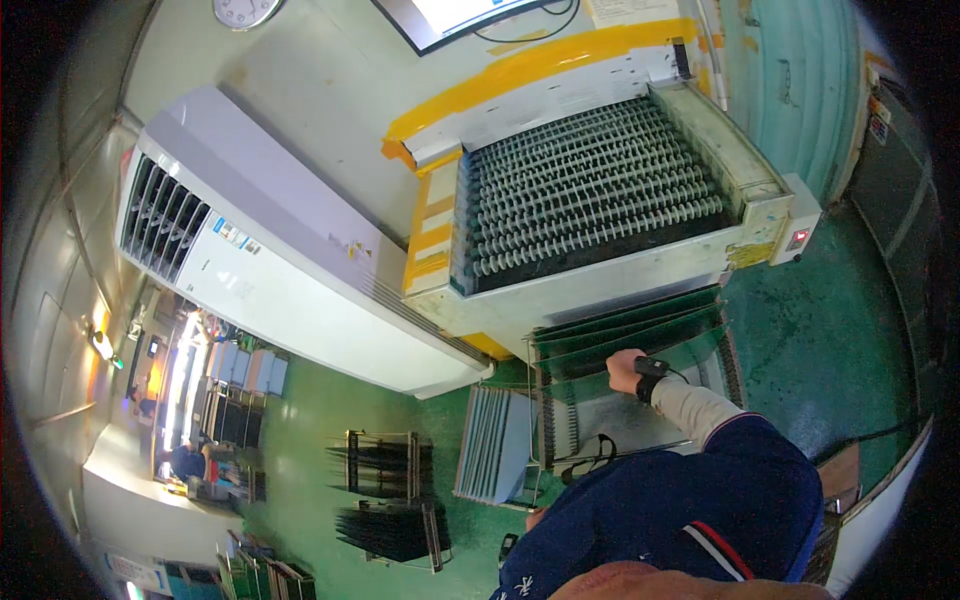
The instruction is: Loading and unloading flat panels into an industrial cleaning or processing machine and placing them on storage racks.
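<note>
My right hand (625,371) is closed, with its fingers curled against the nearest of several thin green panels (630,325). Whether it pinches that panel is hidden. A black strap with a small device (652,378) circles the right wrist. The panels stand in a slotted metal rack (545,425) below the front of a roller machine (600,200). Only a sliver of my left hand (536,518) shows beside my dark blue sleeve, near a rack of pale panels (497,440); its fingers are hidden.
A tall white air conditioner (300,290) slants across the left. Two racks of dark panels (385,465) stand on the green floor (300,430). A switch box (797,225) juts from the machine's right corner. A screen (450,20) hangs above. Another person (188,462) is far left.
</note>
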The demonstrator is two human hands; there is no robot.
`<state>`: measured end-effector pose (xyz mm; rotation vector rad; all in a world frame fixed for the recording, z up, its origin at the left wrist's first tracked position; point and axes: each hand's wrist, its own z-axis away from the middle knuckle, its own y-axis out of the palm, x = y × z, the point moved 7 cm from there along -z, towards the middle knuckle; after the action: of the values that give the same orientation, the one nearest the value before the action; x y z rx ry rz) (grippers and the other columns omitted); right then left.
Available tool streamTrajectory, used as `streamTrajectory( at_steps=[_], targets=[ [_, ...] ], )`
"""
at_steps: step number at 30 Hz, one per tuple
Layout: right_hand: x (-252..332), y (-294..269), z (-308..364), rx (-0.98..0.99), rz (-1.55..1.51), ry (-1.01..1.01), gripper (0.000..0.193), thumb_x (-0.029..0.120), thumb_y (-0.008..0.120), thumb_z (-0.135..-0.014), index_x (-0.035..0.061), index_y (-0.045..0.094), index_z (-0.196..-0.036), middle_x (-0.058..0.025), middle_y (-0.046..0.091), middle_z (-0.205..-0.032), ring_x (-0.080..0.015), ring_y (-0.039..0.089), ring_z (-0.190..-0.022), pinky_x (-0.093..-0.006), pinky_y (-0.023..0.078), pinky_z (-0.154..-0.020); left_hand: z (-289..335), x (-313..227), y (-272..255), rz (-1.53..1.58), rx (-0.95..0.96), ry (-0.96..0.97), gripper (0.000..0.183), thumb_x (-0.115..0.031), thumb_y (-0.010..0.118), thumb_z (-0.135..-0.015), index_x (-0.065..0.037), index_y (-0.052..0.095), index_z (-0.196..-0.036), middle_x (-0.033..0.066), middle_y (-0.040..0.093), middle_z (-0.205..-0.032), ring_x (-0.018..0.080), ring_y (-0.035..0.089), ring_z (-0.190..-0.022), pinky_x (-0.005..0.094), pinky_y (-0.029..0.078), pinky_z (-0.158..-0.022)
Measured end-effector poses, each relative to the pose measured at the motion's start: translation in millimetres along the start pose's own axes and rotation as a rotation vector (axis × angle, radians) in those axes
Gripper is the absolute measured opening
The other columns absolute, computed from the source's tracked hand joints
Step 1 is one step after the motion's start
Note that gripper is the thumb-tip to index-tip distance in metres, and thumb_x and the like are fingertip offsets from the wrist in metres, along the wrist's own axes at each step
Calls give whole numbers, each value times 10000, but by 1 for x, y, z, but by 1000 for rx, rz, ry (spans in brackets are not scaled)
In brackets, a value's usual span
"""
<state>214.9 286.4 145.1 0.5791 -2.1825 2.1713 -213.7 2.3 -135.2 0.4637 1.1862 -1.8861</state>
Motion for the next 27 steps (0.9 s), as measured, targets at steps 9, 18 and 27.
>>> streamTrajectory(
  at_steps=[9, 18, 27],
  targets=[
    [-3, -4, 6, 41, 225, 77, 190, 155, 591, -697, 13, 594, -570, -180, 529, -540, -324, 552, -500, -424, 424, -462, 43, -58, -11, -266, 2, 299, 287, -268, 643, -840, -96, 673, -1068, 126, 672, -999, 217, 633, -912, 332, 494, -791],
    [-9, 23, -11, 171, 266, 193, 307, 274, 622, -615, 9, 689, -753, -241, 645, -785, -377, 639, -707, -576, 465, -555, 28, 16, 12, -370, 323, 165, 253, -241, 602, -842, -82, 661, -1030, 139, 667, -970, 267, 641, -873, 326, 505, -764],
    [-22, 37, -15, 229, 158, 180, 311, 275, 607, -624, 4, 688, -754, -261, 628, -759, -415, 614, -685, -605, 440, -528, 40, -1, -9, -134, 148, -80, 257, -259, 589, -806, -123, 650, -1015, 151, 651, -902, 319, 633, -855, 350, 505, -765]
  ],
)
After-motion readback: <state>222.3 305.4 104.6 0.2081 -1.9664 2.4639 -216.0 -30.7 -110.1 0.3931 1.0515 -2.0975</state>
